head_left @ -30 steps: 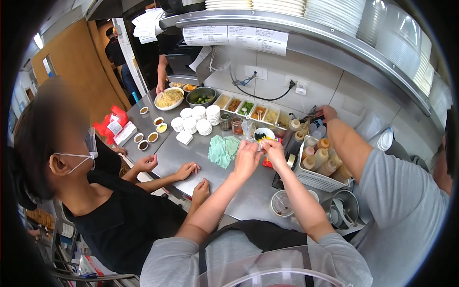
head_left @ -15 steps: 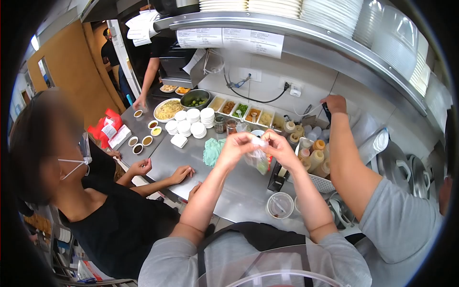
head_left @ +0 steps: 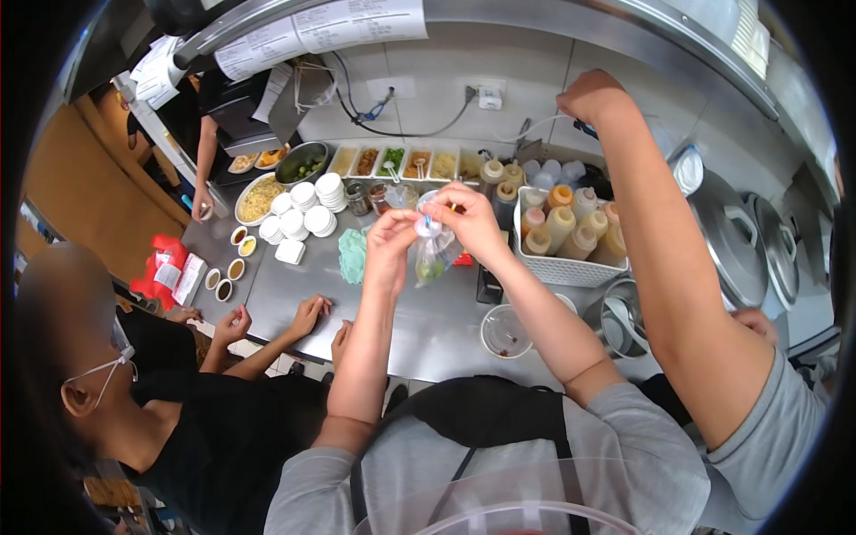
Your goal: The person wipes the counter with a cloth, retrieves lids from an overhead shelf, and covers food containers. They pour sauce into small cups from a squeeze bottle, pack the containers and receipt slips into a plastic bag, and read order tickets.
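A small clear plastic bag (head_left: 432, 266) with something green inside hangs over the steel counter. My left hand (head_left: 389, 248) pinches the left side of its gathered top. My right hand (head_left: 470, 220) grips the same top from the right, fingers closed. Something small and blue shows at the bag's neck between my fingertips; I cannot make out what it is. Behind and left of the bag lies a crumpled green cloth (head_left: 352, 256). Below my right forearm stands a round clear-lidded container (head_left: 506, 331).
A white basket of squeeze bottles (head_left: 571, 270) stands to the right. Topping trays (head_left: 392, 161) line the wall, with stacked white lids (head_left: 318, 220) before them. A co-worker's arm (head_left: 664, 241) reaches across at right; another person's hands (head_left: 308, 316) rest at the counter's left edge.
My view has shifted, bringing the counter's right side closer to the middle. My hands still hold the bag's top, and the bag now hangs more plainly below them. The right-hand co-worker's arm stays raised.
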`<state>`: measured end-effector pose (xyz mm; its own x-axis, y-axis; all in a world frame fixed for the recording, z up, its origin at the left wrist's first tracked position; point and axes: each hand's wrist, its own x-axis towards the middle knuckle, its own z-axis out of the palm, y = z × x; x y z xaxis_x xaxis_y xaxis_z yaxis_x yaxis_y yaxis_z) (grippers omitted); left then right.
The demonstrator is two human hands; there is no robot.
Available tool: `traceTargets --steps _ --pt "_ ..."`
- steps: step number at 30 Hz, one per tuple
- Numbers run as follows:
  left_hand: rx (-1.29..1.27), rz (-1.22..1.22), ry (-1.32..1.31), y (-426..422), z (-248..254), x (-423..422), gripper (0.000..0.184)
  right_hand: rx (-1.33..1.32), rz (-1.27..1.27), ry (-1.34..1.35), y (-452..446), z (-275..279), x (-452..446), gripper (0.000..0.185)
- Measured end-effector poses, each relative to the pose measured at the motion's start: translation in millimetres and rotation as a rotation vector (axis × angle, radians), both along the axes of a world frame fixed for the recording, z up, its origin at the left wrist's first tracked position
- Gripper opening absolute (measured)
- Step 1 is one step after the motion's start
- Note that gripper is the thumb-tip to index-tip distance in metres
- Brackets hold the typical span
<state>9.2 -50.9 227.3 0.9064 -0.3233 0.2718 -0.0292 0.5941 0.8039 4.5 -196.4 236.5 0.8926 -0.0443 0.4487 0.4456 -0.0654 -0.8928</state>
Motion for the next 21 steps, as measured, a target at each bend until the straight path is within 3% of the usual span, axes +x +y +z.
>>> traceTargets --steps 2,5,8,12,13,14,16,18,20,21 --pt "-0.032 -0.007 0.071 -7 -6 4 0.007 -0.11 -0.132 -0.017 -2 8 -3 0.01" --pt "0.034 -0.018 -0.041 -15 -11 14 0.009 -0.211 -0.188 -0.101 -3 13 2 0.009" --pt "0.148 -0.009 0.048 -30 3 10 0.011 -0.278 -0.203 -0.141 -11 15 17 0.008" --pt "0.452 0.085 -0.065 -44 -6 4 0.016 0.046 -0.206 0.064 -29 15 44 0.007" --pt "0.622 0.138 -0.214 -44 -6 5 0.017 -0.001 -0.262 0.057 -33 16 49 0.008" --pt "0.404 0.061 -0.223 -50 -28 14 0.017 0.043 -0.311 0.131 -34 19 49 0.008" --pt "0.565 0.156 -0.249 -43 -20 13 0.018 0.088 -0.296 0.077 -43 4 61 0.011" --pt "0.813 0.47 -0.478 -31 -30 22 0.016 0.058 -0.256 0.053 -47 -14 67 0.014" --pt "0.894 0.42 -0.354 0 -38 46 0.015 -0.017 -0.159 0.115 -54 -16 57 0.017" --pt "0.89 0.512 -0.312 23 -37 56 0.013 -0.078 -0.169 0.168 -52 -9 45 0.02"
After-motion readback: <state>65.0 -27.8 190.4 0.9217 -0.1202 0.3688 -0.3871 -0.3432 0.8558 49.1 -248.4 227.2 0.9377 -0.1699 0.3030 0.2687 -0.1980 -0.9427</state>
